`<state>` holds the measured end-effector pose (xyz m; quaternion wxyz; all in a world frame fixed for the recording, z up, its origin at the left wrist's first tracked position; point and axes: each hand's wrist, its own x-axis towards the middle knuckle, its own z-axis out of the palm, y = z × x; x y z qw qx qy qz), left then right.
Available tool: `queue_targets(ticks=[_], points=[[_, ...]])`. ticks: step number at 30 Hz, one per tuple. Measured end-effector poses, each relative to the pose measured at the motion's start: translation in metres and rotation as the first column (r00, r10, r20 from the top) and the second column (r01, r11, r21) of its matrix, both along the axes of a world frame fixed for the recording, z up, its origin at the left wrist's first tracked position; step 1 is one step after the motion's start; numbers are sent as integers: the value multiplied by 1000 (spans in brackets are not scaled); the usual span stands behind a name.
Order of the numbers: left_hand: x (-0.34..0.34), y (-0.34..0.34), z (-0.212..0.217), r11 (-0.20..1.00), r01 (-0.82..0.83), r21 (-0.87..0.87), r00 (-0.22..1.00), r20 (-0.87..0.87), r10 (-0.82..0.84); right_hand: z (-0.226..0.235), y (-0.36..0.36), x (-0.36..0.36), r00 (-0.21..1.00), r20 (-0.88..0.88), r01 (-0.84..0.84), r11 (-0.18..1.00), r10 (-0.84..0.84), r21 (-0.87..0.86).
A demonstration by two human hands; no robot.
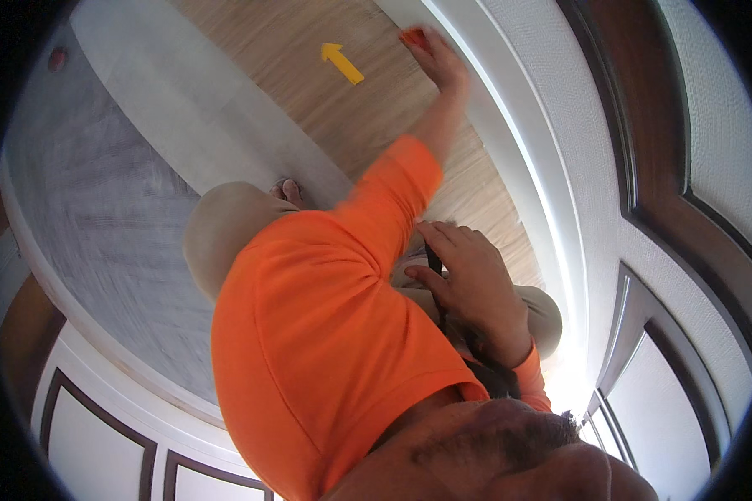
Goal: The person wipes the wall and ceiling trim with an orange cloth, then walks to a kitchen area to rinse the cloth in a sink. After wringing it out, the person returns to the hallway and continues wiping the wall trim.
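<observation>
My left hand (pixel 436 60) is stretched far forward, close to the white skirting along the wall (pixel 510 100). Its fingers are closed around a small orange-red thing (pixel 414 36), slightly blurred, whose kind I cannot make out. My left arm in its orange sleeve (pixel 397 184) crosses above the wood-look floor (pixel 284 42). Nearer my body, my right hand (pixel 476 280) hangs over my bent right leg, palm down. Its fingers lie extended with the thumb apart, and I see nothing held in it. Something dark (pixel 433 257) shows beneath the thumb.
A yellow arrow (pixel 342 64) lies on the floor left of my left hand. Along the left runs a pale grey strip (pixel 184 92), then a darker grey, streaked surface (pixel 117 192). Dark wooden mouldings (pixel 622 108) frame the textured wall at right. My foot (pixel 287 190) shows beside my left knee.
</observation>
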<state>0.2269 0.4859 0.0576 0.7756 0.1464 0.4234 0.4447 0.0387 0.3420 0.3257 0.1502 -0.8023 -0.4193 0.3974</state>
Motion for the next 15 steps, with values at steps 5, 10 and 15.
queue_targets(ticks=[5, 10, 15], points=[[3, 30, -2, 1000, -27, -12, 999, -41, 27, 3, 0, 3, 999, -33, -14, 1000, 14, -11], [-22, -124, -32, 613, 250, -750, 934, 21, -355, 8, 20, 1, 996, -32, -86, 991, 83, -105], [-34, -140, -32, 275, 587, -761, 694, 298, -656, 3, 16, 5, 998, -29, -51, 983, 47, -178]])
